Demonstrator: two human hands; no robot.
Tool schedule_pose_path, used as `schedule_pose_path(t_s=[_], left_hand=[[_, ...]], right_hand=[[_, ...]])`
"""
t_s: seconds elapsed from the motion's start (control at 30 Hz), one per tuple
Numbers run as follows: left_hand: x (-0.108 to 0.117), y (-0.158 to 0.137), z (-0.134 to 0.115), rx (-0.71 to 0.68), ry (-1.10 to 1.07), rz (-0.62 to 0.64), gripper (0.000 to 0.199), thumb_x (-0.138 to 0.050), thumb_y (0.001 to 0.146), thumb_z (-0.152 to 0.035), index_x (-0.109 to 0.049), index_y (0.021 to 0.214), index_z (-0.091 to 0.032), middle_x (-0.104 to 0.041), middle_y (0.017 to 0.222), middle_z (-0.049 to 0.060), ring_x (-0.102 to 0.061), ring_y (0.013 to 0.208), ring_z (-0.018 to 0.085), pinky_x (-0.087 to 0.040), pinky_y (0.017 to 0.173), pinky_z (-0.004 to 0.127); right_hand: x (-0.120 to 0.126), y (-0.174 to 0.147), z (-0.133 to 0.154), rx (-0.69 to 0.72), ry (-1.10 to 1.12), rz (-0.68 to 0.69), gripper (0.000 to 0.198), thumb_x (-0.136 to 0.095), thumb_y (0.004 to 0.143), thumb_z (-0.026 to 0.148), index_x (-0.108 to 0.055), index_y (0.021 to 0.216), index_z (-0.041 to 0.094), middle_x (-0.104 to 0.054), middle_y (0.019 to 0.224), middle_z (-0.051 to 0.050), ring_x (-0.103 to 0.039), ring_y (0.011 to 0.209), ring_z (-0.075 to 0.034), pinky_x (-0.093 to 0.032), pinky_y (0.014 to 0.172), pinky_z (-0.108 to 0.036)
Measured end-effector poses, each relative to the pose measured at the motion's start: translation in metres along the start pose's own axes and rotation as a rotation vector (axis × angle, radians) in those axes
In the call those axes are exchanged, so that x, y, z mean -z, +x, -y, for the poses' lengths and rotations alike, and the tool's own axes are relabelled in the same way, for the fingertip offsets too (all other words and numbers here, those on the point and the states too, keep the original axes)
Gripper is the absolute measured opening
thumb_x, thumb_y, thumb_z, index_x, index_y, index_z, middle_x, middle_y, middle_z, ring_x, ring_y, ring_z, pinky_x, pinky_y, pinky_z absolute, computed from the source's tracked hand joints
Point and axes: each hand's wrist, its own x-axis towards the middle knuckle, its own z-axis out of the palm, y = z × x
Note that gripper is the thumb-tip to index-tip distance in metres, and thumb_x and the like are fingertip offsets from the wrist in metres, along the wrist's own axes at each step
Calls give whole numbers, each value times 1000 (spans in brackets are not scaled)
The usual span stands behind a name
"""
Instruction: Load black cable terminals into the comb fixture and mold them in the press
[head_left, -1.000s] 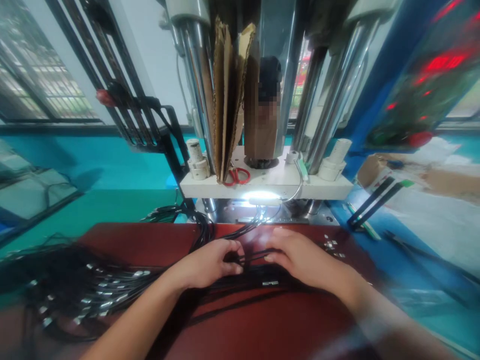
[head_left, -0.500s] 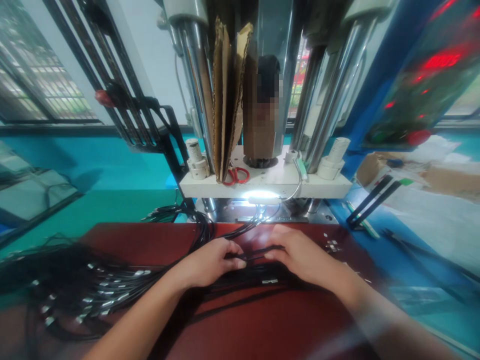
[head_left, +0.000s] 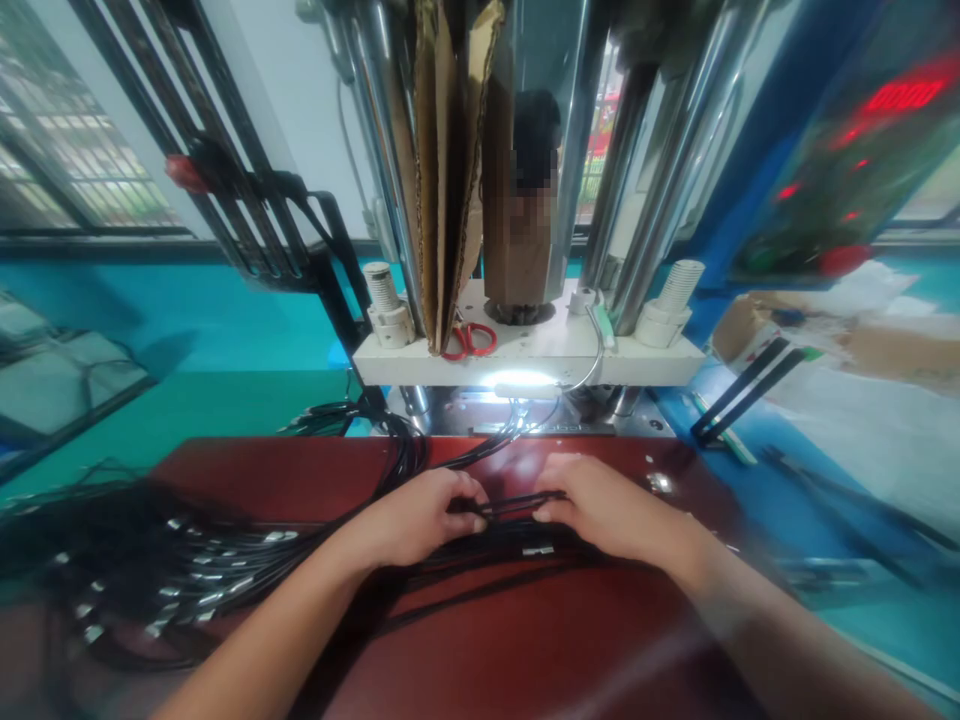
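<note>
Between my two hands a short stretch of thin black cable point(head_left: 517, 503) runs level above the dark red board point(head_left: 480, 650). The fingers of my left hand point(head_left: 426, 515) pinch its left part. My right hand point(head_left: 604, 503) pinches the cable a little to the right, with the thumb under the bent fingers. More black cables lie just below my hands, and a small silver connector point(head_left: 538, 550) shows among them. A bundle of cables with silver ends point(head_left: 217, 575) spreads to the left, partly behind my left forearm. The cable ends inside my fingers are hidden.
Ahead stands a press with a white plate point(head_left: 525, 358), a lit lamp point(head_left: 525, 385) and metal columns. Red-handled scissors point(head_left: 470, 341) and cardboard point(head_left: 450, 180) rest on the plate. A control panel point(head_left: 847, 170) with red digits is at the right. Small metal pieces point(head_left: 660, 483) lie right of my hand.
The view has shifted slightly, so the press sits a little higher in the picture. Both hands keep their pinch on the cable, with hardly any movement between them.
</note>
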Motion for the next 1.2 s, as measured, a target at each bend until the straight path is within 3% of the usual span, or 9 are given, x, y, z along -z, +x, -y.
schedule_pose_path(t_s=[0.17, 0.33, 0.57, 0.7, 0.87, 1.2], left_hand=[[-1, 0, 0, -2, 20, -7, 17, -58, 80, -33, -65, 91, -21, -65, 87, -1, -56, 80, 16, -41, 74, 26], [2, -2, -2, 8, -6, 32, 22, -58, 81, -38, -65, 95, -22, -65, 88, -1, -56, 80, 17, -41, 73, 27], [4, -6, -9, 26, 1, 61, 42, -75, 64, -44, -63, 95, -20, -63, 88, 0, -56, 80, 19, -39, 67, 26], [4, -8, -15, 12, 94, 58, 34, -73, 65, -40, -62, 90, -21, -60, 82, -2, -53, 75, 17, -35, 61, 25], [2, -7, -12, -14, 88, 53, 20, -65, 74, -35, -62, 88, -21, -59, 81, -3, -52, 73, 15, -35, 62, 24], [4, -7, -12, 19, 5, 80, 17, -59, 77, -33, -66, 86, -19, -55, 70, -4, -45, 63, 11, -34, 58, 22]], right_hand=[[-8, 0, -5, 39, -68, 34, 16, -52, 90, 26, -58, 78, 17, -62, 86, -6, -56, 78, -18, -39, 71, -29], [-11, -1, -1, 132, -193, -94, 11, -45, 91, 16, -56, 89, 16, -61, 97, -9, -54, 94, -22, -38, 86, -37], [3, -11, 7, 88, -110, -23, 13, -44, 94, 23, -57, 95, 19, -63, 94, -6, -58, 85, -19, -41, 76, -30], [4, -11, 8, 96, -74, 37, 14, -60, 86, 33, -61, 92, 21, -62, 95, -3, -58, 88, -20, -40, 76, -29], [2, -9, 6, 83, -58, 52, 14, -62, 85, 33, -63, 82, 19, -63, 89, -3, -58, 83, -17, -38, 71, -28], [0, -8, 8, 40, -25, 18, 10, -62, 84, 27, -60, 79, 18, -65, 85, -2, -58, 80, -16, -37, 70, -27]])
